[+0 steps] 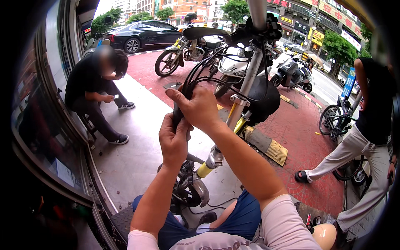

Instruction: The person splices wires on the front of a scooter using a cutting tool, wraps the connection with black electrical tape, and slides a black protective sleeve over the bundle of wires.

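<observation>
Several black cables (198,71) loop down from the handlebar (246,33) and gather into a bundle in front of me. Round this cable bundle the fingers of my right hand (200,107) are closed, thumb pointing up and left. Just below, my left hand (174,139) grips a dark sleeve-like piece (178,113) at the bundle's lower part; whether it encloses the cables is hidden by my fingers. Right of my hands rises the silver stem (244,93) of a small two-wheeler. Its frame has a yellow section (204,170), between my knees.
At left a seated person (89,81) leans forward beside a glass door (54,137). Another person (371,125) stands at right near a bicycle (333,118). Motorcycles (187,54) and a black car (143,35) are parked beyond. A yellow-black ramp (275,152) lies on the paving.
</observation>
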Tool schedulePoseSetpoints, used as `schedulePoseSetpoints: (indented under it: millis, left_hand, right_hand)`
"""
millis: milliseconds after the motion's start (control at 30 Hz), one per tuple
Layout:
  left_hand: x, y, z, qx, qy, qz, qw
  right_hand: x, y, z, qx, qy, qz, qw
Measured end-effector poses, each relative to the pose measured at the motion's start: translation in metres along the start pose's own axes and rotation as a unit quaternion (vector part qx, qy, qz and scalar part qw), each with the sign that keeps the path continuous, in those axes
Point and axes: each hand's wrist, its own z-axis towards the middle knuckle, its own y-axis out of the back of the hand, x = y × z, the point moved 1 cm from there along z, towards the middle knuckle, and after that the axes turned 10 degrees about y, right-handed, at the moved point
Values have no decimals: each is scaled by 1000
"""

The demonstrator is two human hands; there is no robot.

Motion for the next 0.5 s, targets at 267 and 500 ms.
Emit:
schedulePoseSetpoints:
  millis: [267,500]
  left_hand:
    - [-4,-3,1,-3,-13,-8,1000]
    - [-39,-6,-10,-65,-137,320,935]
  right_hand:
    - [-40,8,-38,21,-17,371,928]
    - [-19,11,-46,-8,-52,501,864]
